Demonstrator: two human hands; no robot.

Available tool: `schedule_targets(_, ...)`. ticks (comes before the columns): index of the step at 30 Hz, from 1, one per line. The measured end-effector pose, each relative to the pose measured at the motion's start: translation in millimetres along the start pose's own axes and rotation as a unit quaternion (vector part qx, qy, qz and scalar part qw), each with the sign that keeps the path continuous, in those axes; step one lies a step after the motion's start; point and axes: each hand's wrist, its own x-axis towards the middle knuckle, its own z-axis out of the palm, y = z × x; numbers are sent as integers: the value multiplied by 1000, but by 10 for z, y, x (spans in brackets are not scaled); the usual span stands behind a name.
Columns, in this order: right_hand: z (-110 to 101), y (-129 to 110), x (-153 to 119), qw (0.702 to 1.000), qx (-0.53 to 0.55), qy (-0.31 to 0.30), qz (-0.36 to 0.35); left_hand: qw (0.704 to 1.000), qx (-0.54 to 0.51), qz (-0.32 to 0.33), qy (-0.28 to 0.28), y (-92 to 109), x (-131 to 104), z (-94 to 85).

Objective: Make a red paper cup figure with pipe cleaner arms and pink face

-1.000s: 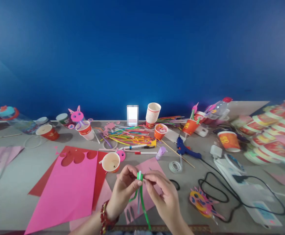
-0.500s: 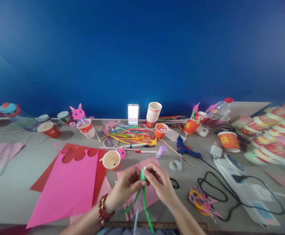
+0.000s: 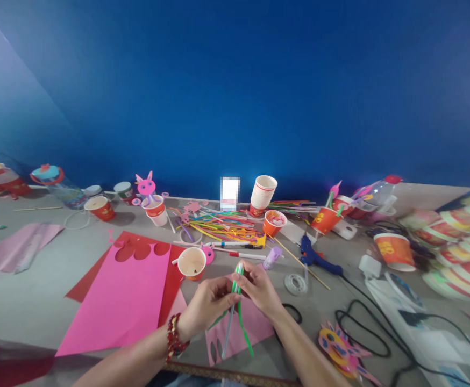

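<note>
A green pipe cleaner (image 3: 241,322) lies alongside a clear, straw-like stick (image 3: 227,332), its two ends hanging down. My left hand (image 3: 211,302) pinches both from the left, a little below their tops. From the right, my right hand (image 3: 259,287) closes its thumb and fingers on the pipe cleaner near the upper end. Beneath my hands is a pink sheet (image 3: 255,322) with cut-out holes. A white-rimmed paper cup (image 3: 192,262) stands just beyond my left hand, with a pink paper face (image 3: 207,254) beside it.
Pink paper (image 3: 118,301) overlies red paper (image 3: 79,285) on the left. Farther back lie many coloured pipe cleaners (image 3: 222,226) and stacked cups (image 3: 264,191). On the right are a blue glue gun (image 3: 318,258), its black cord, clear tape (image 3: 295,284) and a power strip (image 3: 404,317).
My view has turned left, so the table things appear farther right. Both hands still grip the green pipe cleaner and clear stick, whose top now sits slightly higher in view.
</note>
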Motion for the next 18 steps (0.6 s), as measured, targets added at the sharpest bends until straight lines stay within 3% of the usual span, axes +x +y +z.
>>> schedule_targets(10, -8, 301, -32, 998, 55, 14, 29, 996, -49, -44, -64, -134, -62, -17)
schedule_targets(18, 7, 327, -72, 997, 54, 51, 32, 990, -97, -40, -95, -270, 46, 24)
